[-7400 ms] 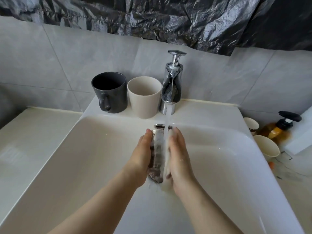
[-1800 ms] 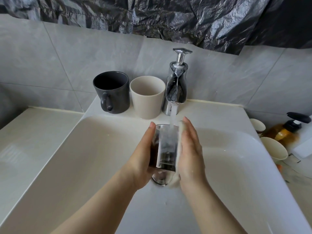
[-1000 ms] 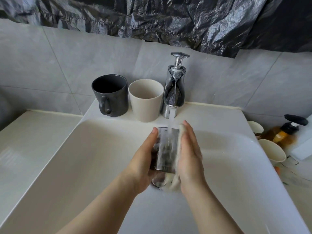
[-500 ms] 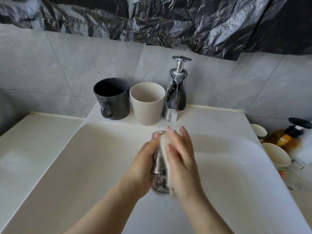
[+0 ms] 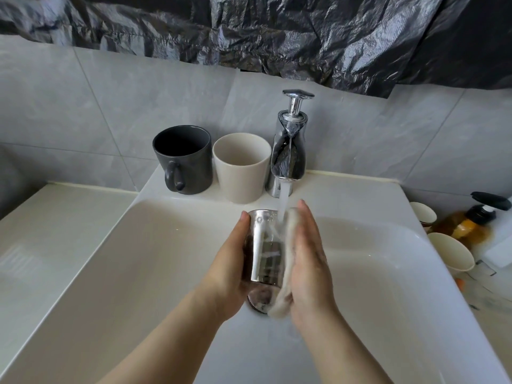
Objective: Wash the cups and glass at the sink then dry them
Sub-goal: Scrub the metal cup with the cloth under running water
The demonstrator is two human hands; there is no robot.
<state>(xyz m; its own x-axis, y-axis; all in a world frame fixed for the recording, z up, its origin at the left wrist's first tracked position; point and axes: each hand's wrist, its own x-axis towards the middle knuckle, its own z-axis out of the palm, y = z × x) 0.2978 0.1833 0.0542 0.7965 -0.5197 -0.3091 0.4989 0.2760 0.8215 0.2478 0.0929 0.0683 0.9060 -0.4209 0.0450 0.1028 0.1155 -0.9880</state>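
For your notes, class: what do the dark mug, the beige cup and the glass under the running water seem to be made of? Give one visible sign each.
Dark mug: likely ceramic, matt charcoal; thick wall, chunky moulded handle.
Beige cup: ceramic or plastic, matt; its look leaves that open.
Glass: probably clear glass, glossy; partly see-through, with bright reflections that look almost metallic.

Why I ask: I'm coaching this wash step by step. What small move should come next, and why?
Probably turn the glass a little in the left hand, so the right hand, pressing the cloth flat against its right side, wipes a fresh strip; the water falls only on that side.
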